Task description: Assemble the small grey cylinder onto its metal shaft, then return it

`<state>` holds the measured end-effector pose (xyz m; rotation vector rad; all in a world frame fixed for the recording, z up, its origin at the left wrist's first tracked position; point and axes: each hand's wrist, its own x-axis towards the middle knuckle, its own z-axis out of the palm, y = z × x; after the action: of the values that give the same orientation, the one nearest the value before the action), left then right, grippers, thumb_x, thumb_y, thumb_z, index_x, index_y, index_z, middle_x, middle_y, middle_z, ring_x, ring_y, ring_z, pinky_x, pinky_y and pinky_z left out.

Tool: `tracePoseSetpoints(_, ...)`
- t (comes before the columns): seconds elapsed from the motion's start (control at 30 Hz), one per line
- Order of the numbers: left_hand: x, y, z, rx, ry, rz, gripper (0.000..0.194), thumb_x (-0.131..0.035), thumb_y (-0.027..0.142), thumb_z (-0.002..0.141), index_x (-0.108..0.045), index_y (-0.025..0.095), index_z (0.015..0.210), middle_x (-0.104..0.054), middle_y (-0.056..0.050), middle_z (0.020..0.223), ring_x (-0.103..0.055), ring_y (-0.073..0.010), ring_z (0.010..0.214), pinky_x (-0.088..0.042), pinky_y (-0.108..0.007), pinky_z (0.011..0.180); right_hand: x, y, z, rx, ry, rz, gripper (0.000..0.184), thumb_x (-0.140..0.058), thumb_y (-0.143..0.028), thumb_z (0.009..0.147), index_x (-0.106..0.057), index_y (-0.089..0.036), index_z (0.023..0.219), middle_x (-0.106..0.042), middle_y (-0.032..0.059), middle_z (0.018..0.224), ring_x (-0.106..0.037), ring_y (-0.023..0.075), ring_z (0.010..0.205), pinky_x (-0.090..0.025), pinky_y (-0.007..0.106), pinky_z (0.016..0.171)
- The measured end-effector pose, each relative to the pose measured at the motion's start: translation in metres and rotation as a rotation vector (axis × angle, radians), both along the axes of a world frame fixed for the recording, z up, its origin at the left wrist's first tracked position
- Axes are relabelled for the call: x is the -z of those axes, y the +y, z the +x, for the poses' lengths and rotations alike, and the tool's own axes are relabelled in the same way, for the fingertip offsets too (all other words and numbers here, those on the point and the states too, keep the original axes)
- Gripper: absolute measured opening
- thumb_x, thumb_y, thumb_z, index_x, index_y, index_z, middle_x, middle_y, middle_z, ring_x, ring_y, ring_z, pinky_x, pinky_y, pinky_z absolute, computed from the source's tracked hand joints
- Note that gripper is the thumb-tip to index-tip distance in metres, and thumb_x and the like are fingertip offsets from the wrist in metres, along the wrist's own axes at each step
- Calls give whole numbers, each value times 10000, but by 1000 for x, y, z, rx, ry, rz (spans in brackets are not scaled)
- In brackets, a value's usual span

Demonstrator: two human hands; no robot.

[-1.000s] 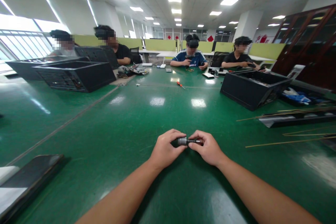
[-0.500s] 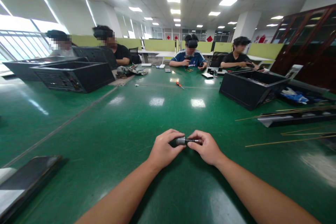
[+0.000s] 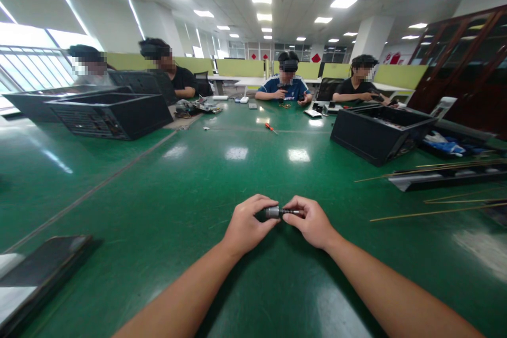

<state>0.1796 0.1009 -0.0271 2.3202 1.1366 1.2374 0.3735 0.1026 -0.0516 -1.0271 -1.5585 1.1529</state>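
Note:
Between my hands, just above the green tabletop (image 3: 198,185), lies a short grey metal cylinder (image 3: 272,213) with a dark body and a thin ridged shaft (image 3: 285,212) at its right end. Its exact kind is too small to make out. My left hand (image 3: 245,224) is closed round the cylinder, thumb below and fingers above, hiding its left end. The thin shaft is pinched by the thumb and fingers of my right hand (image 3: 312,223), which cover part of its tip. Both wrists are low over the table.
An orange-handled screwdriver (image 3: 270,128) lies farther off. Black computer cases stand at left (image 3: 114,116) and right (image 3: 380,134). Thin yellowish rods (image 3: 428,212) jut in from the right. A dark flat panel (image 3: 47,261) is at lower left. Several people sit across the table.
Both hands and the cylinder keep practically the same place and hold. Across the table, a person's hand has shifted slightly.

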Motion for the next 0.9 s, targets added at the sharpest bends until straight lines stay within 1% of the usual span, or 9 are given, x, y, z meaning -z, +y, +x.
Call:
tracePoseSetpoints(0.27,2,1,0,6,-8,11,232,-739,187,727,-714,219,955,-717,-47,919,-680,-180,845,-554,-305,782,-2,-1,0,8,-27,13,102,-674,-237,730,-627,-173,793,-643,2,742,-593,145,672,-467,256,636)
tracePoseSetpoints(0.47,0,0,0,8,-8,5,221,-739,199,733,-712,215,952,-718,-49,917,-678,-176,839,-551,-300,778,-5,-2,-1,10,-17,11,99,-667,-221,724,-622,-168,794,-635,0,731,-586,141,666,-455,249,622)
tracePoseSetpoints(0.67,-1,0,0,2,0,13,226,-737,195,729,-711,213,953,-720,-52,912,-680,-182,836,-553,-308,772,-2,-1,0,7,-11,2,103,-667,-234,720,-614,-174,785,-607,-14,690,-551,129,621,-421,230,569)
tracePoseSetpoints(0.9,0,0,0,4,-9,3,249,-753,177,710,-710,220,953,-718,-44,916,-679,-179,843,-548,-300,777,-1,0,0,6,-11,-5,106,-664,-238,722,-613,-176,792,-595,-19,687,-543,128,618,-417,233,577)
